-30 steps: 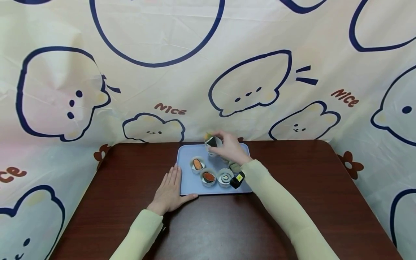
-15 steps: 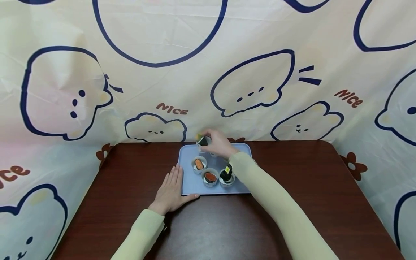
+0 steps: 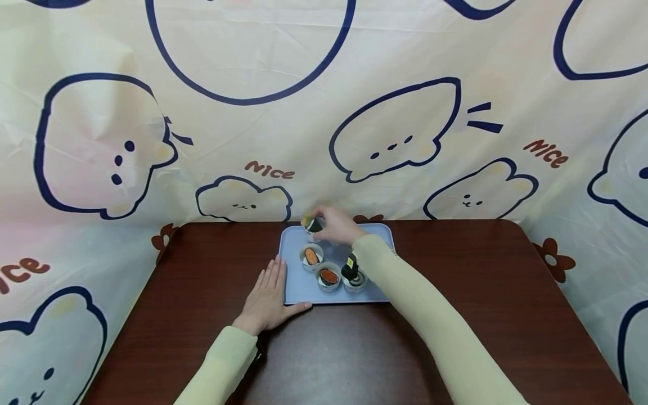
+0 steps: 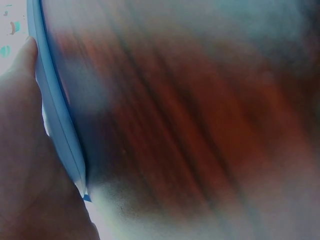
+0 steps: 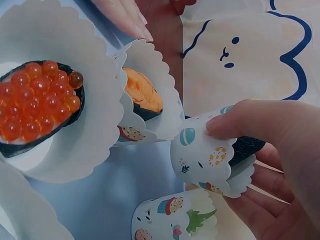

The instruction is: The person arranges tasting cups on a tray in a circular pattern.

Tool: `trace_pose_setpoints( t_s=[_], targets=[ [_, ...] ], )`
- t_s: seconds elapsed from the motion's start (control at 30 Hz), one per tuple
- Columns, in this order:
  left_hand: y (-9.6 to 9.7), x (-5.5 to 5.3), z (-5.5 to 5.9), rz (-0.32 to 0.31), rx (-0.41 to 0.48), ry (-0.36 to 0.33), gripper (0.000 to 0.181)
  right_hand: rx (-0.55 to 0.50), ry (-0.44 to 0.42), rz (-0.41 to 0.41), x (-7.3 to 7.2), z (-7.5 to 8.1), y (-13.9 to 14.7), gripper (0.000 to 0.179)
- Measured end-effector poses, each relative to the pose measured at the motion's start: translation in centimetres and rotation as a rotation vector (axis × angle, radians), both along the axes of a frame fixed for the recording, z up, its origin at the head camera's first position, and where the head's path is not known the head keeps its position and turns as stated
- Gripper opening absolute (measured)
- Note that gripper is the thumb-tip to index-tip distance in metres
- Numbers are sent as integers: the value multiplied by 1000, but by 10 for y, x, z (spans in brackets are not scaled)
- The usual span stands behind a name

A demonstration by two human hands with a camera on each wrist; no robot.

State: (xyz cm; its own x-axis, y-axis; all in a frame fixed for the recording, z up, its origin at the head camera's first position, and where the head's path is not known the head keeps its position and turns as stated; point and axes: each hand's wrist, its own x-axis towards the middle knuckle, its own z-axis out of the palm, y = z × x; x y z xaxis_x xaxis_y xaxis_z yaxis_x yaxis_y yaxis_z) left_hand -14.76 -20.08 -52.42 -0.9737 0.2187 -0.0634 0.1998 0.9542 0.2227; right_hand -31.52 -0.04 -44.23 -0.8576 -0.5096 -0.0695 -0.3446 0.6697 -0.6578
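My right hand (image 3: 338,225) pinches a patterned paper cup (image 5: 200,150) between thumb and fingers at the tray's far left corner. Dark seaweed-wrapped sushi shows inside this cup, with something yellow-green at its top in the head view. On the blue tray (image 3: 298,292), nearer me, stand a cup of orange-topped sushi (image 3: 311,256), a cup of salmon roe sushi (image 3: 328,277) and a third cup (image 3: 355,284), partly covered by the wrist camera. My left hand (image 3: 263,298) lies flat with straight fingers along the tray's left edge, thumb at the front corner.
Another patterned cup (image 5: 165,220) with a green leaf-like piece shows low in the right wrist view. The tray sits on a dark brown table (image 3: 354,349). A cartoon-print cloth (image 3: 243,140) hangs directly behind the table's far edge. My right forearm covers the tray's right part.
My right hand has carried the cup leftward along the tray's far side to its far left corner, slowing over the last half second. My left hand stays at the tray's edge.
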Motion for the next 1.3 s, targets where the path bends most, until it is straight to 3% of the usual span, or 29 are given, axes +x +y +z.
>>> trace_pose_setpoints(
  t_s=[0.43,0.9,1.3],
  targets=[
    [3,3,10,8,-14,-29,123,75,2,50,-4,-8,1,53],
    [3,3,9,4,-15,-15,123,188,74,112,2,-12,2,45],
    [4,2,9,-1,-22,-18,123,313,156,170,0,-17,3,54]
  ],
)
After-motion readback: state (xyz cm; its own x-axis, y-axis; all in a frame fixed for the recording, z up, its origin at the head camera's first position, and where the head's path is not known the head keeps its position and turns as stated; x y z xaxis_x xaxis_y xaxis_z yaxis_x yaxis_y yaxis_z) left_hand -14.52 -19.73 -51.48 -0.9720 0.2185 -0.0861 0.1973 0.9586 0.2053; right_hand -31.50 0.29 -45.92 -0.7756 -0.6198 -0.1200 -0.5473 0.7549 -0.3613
